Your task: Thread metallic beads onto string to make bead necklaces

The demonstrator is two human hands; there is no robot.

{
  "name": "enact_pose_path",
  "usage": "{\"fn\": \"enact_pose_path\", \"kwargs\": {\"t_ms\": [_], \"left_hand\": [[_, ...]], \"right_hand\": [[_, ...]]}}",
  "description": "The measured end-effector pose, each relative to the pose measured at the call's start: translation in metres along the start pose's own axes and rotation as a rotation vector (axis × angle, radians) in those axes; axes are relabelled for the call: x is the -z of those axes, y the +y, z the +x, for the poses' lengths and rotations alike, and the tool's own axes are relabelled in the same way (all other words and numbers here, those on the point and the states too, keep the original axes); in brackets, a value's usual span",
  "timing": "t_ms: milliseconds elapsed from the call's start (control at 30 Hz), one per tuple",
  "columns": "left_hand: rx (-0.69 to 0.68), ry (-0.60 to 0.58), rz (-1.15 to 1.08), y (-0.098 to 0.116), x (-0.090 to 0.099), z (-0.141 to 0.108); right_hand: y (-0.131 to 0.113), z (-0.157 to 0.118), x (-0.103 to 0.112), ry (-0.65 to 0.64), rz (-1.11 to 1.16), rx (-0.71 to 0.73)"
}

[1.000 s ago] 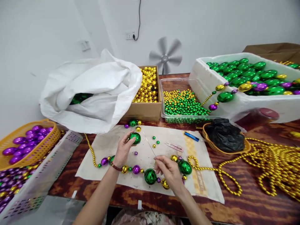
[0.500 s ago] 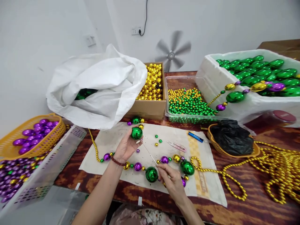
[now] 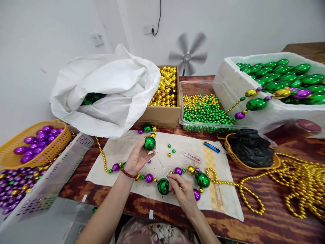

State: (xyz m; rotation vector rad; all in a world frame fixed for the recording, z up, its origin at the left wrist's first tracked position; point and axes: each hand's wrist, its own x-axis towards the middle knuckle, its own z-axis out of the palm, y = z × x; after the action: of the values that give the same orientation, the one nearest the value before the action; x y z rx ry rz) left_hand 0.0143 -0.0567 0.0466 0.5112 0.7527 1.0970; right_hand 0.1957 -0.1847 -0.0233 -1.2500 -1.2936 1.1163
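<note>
My left hand (image 3: 137, 157) holds a large shiny green ball (image 3: 149, 143) between thumb and fingers, above the cloth. A thin needle-like rod (image 3: 161, 164) runs from beneath that ball down to my right hand (image 3: 181, 189), whose thumb and fingers pinch its lower end. Beside my right fingertips lies another large green ball (image 3: 163, 186), part of a bead string with purple, gold and green balls on the pale cloth (image 3: 116, 149). A third large green ball (image 3: 202, 179) is to the right. Small loose beads (image 3: 173, 151) rest near the cloth's middle.
Pink-handled snips (image 3: 194, 158) and a blue tool (image 3: 211, 147) lie on the cloth. Behind are a white sack (image 3: 109, 78), a box of gold balls (image 3: 162, 113), a clear bead bin (image 3: 208, 127) and a foam box (image 3: 228, 78). Gold bead strands (image 3: 302, 183) cover the right side.
The green ball in my left hand is slightly higher and further right. My right hand has shifted slightly up and left, still pinching the rod.
</note>
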Motion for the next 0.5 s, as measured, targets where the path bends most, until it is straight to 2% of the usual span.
{"fn": "enact_pose_path", "kwargs": {"t_ms": [267, 500], "left_hand": [[-0.084, -0.035, 0.109, -0.005, -0.016, -0.017], [-0.079, -0.084, 0.171, -0.026, -0.023, -0.027]], "right_hand": [[-0.007, 0.013, -0.008, 0.021, 0.032, 0.025], [-0.019, 0.031, -0.013, 0.033, 0.050, 0.023]]}}
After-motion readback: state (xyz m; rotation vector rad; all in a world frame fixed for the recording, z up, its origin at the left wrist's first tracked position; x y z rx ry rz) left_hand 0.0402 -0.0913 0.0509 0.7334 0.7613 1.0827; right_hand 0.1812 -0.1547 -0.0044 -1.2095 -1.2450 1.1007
